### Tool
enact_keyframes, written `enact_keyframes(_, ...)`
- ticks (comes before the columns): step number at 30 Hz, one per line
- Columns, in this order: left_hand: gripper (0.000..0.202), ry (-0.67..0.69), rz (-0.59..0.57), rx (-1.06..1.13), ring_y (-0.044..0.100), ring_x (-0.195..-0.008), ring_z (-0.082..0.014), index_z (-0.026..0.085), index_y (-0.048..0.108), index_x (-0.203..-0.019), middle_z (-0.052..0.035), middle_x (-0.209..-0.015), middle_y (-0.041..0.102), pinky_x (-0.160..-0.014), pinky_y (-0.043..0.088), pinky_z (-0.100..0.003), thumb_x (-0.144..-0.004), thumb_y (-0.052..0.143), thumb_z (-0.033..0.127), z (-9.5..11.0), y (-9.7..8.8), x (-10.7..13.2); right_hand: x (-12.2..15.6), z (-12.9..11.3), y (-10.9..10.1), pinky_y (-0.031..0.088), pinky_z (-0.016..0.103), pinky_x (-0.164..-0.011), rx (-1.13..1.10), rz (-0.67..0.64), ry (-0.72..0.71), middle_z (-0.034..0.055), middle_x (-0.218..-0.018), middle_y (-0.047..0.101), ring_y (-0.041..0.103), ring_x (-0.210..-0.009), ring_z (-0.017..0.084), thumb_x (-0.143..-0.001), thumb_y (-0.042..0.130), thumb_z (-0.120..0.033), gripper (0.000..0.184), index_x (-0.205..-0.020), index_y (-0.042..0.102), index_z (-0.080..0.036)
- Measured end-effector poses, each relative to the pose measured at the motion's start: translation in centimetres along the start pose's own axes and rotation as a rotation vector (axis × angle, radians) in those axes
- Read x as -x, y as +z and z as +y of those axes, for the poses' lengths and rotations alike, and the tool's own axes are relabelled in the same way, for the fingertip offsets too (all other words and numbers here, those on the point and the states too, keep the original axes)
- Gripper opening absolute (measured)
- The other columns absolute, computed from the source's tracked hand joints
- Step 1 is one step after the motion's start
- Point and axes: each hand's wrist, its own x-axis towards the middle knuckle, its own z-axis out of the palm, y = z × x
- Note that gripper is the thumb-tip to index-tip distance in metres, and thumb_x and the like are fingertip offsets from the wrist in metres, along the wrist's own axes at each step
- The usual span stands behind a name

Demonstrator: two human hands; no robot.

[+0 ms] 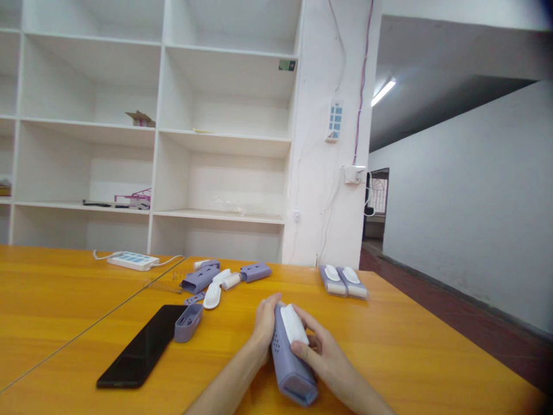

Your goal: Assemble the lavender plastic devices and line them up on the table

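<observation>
A big orange wooden table [432,357] is in front of you. A flat black phone [144,346] lies on it, to the left of your hands. A long purple plastic case [294,372] is in the middle, close to you. Your left hand [262,325] curls around its left side. Your right hand [330,360] holds its right side, and the thumb presses the small white ribbed piece [294,324] on top.

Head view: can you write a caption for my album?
Left hand and right hand hold a purple case with white insert at an orange table.
</observation>
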Motion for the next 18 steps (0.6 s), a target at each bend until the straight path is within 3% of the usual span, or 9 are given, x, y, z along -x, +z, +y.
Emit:
enact_keyframes(5, 0.044, 0.021, 0.006, -0.02, 0.06, -0.056, -0.0201, 0.02, 0.058, -0.069, -0.0013, -0.059, 0.062, -0.061, 0.05, -0.032, -0.076, 0.058, 0.063, 0.6, -0.7, -0.2, -0.5, -0.8, 0.9, 0.051, 0.032, -0.069, 0.161, 0.12, -0.034, 0.005, -0.107, 0.057, 0.061, -0.078, 0.019, -0.087, 0.064, -0.05, 0.067, -0.144, 0.039, -0.024)
enact_keyframes(8, 0.053, 0.06, 0.032, -0.07, 0.064, -0.064, -0.0233, 0.019, 0.061, -0.074, -0.0051, -0.067, 0.068, -0.064, 0.052, -0.034, -0.073, 0.057, 0.072, 0.8, -1.5, -0.9, -0.2, -1.9, 1.3, 0.051, 0.033, -0.076, 0.407, 0.176, -0.089, 0.0057, -0.112, 0.057, 0.061, -0.085, 0.02, -0.089, 0.061, -0.046, 0.061, -0.143, 0.041, -0.026)
enact_keyframes(13, 0.069, 0.164, 0.029, -0.211, 0.066, -0.096, -0.0322, 0.015, 0.065, -0.086, -0.0148, -0.094, 0.073, -0.09, 0.049, -0.041, -0.073, 0.049, 0.081, 0.4, -2.5, -2.4, 0.5, -2.1, 1.4, 0.044, 0.038, -0.099, 0.725, 0.047, -0.137, 0.0073, -0.142, 0.046, 0.055, -0.117, 0.03, -0.067, 0.081, -0.043, 0.093, -0.148, 0.037, -0.035)
enact_keyframes(15, 0.069, 0.213, -0.025, -0.274, 0.06, -0.116, -0.0325, 0.014, 0.066, -0.099, -0.0176, -0.114, 0.07, -0.105, 0.04, -0.04, -0.078, 0.048, 0.077, 0.1, -2.3, -2.6, 0.2, -1.5, 1.5, 0.045, 0.037, -0.099, 0.782, 0.073, -0.106, 0.0068, -0.144, 0.044, 0.056, -0.119, 0.03, -0.071, 0.076, -0.047, 0.088, -0.148, 0.035, -0.038)
enact_keyframes(18, 0.067, 0.255, -0.134, -0.361, 0.038, -0.14, -0.0267, 0.013, 0.058, -0.126, -0.0165, -0.146, 0.05, -0.119, 0.022, -0.035, -0.086, 0.051, 0.065, -0.6, -1.5, -2.0, -0.8, -0.1, 1.5, 0.048, 0.038, -0.095, 0.896, 0.18, -0.051, 0.0065, -0.142, 0.047, 0.056, -0.118, 0.032, -0.076, 0.07, -0.047, 0.082, -0.149, 0.033, -0.04)
